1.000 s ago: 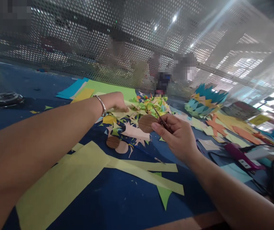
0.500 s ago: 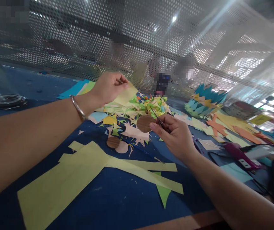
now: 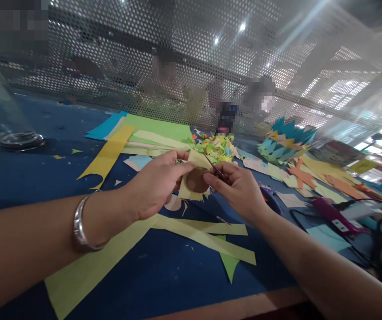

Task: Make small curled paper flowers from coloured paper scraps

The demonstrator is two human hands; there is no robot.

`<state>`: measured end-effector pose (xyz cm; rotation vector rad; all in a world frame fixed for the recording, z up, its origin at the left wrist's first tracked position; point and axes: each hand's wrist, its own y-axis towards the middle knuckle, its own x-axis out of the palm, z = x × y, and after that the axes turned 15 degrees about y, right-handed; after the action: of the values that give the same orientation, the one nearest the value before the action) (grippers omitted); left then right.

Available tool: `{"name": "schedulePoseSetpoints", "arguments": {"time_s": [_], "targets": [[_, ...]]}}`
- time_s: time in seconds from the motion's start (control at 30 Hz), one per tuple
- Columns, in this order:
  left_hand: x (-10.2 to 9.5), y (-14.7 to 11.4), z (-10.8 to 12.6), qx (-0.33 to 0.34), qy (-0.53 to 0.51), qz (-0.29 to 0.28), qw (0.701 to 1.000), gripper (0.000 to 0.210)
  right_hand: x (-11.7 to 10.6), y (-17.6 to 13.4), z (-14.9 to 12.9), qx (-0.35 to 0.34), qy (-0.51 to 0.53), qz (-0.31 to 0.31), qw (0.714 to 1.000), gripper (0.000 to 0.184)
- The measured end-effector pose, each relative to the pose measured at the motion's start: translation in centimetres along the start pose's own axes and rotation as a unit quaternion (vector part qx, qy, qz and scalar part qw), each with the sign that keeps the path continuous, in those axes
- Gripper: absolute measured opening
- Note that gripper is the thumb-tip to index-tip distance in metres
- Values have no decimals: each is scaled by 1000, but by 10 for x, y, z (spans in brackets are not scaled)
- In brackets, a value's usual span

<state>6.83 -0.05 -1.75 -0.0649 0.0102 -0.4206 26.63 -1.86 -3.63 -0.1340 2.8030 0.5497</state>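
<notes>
My left hand (image 3: 162,184) is closed on the edge of a small pale yellow paper piece (image 3: 195,159), held above the table. A round brown wood-grain disc (image 3: 197,180) lies against the face of this paper. My right hand (image 3: 239,186) pinches the disc's right edge between thumb and fingers. It also grips small dark scissors (image 3: 215,165), their thin blades pointing up and left; the handles are mostly hidden by my fingers. Below my hands, a large pale yellow sheet (image 3: 94,266) and paper strips (image 3: 211,242) lie on the blue table (image 3: 164,284).
Behind my hands is a heap of green and yellow paper scraps (image 3: 215,144). Green sheets (image 3: 157,126) and a notched yellow strip (image 3: 109,153) lie left of it. A glass vessel (image 3: 22,140) stands far left. At right are a zigzag paper crown (image 3: 286,138) and a purple power strip (image 3: 339,215).
My left hand has come down and right with the yellow paper, bringing it against the disc. My right hand keeps its hold and has shifted only slightly.
</notes>
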Motion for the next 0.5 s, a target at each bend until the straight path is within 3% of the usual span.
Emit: {"name": "schedulePoseSetpoints", "arguments": {"time_s": [0.2,0.5], "targets": [[0,-12,-4,-14,-38,-22,999,10,3,-4,0,6,6,-17,1000,25],[-7,-4,-10,-45,-71,-22,996,9,3,-4,6,-20,-70,-33,997,23]]}}
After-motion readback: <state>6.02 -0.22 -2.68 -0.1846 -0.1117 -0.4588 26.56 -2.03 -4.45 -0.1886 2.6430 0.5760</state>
